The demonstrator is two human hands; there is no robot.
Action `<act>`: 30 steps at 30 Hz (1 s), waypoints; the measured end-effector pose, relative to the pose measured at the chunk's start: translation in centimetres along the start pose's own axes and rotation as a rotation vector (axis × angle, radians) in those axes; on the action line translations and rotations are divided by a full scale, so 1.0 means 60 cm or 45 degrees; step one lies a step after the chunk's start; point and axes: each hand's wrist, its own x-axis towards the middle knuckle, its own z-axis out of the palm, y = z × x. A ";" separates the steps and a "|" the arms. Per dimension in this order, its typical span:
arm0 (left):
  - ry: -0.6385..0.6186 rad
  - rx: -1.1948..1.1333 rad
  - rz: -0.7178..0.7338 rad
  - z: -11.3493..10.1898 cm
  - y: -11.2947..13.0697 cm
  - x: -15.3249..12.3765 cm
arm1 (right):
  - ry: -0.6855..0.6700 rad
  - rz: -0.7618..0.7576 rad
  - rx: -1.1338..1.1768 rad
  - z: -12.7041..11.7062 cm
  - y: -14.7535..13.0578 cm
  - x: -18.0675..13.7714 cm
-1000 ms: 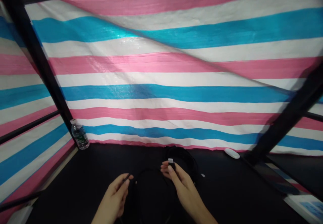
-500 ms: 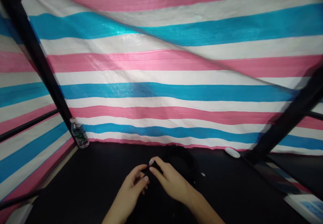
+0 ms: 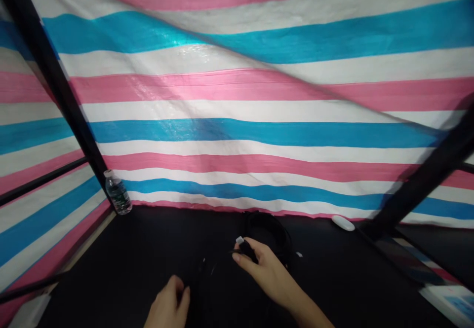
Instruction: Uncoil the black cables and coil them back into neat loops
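My right hand (image 3: 264,268) pinches the black plug end of a cable (image 3: 244,246), its silver tip pointing up and left. A dark coil of cable (image 3: 268,232) lies on the black table just behind that hand. My left hand (image 3: 168,306) is low at the bottom edge, fingers curled closed around a thin black cable strand that runs up toward the right hand; the strand is hard to make out against the dark surface.
A small water bottle (image 3: 117,193) stands at the back left corner by a black frame post. A white oval object (image 3: 343,223) lies at the back right. A pink, blue and white striped tarp (image 3: 237,101) walls the back and left. A small white speck (image 3: 298,255) sits right of the coil.
The hands met near the middle half a second ago, then separated. My left hand has drawn back toward me and down; my right hand stays by the coil with the plug.
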 end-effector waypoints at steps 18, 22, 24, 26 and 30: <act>-0.340 -0.518 0.331 0.013 0.170 0.041 | 0.211 -0.461 -0.937 -0.001 -0.032 0.030; -0.254 -0.549 0.349 0.017 0.168 0.040 | 0.086 -0.354 -0.570 -0.014 -0.030 0.033; -0.083 -0.474 0.370 0.018 0.145 0.038 | 0.042 -0.187 -0.282 -0.020 -0.019 0.034; 0.188 -0.271 0.366 0.020 0.105 0.038 | 0.093 -0.057 -0.010 -0.023 -0.003 0.034; 0.419 0.304 0.058 0.025 0.010 0.040 | 0.194 0.124 0.456 -0.011 0.032 0.029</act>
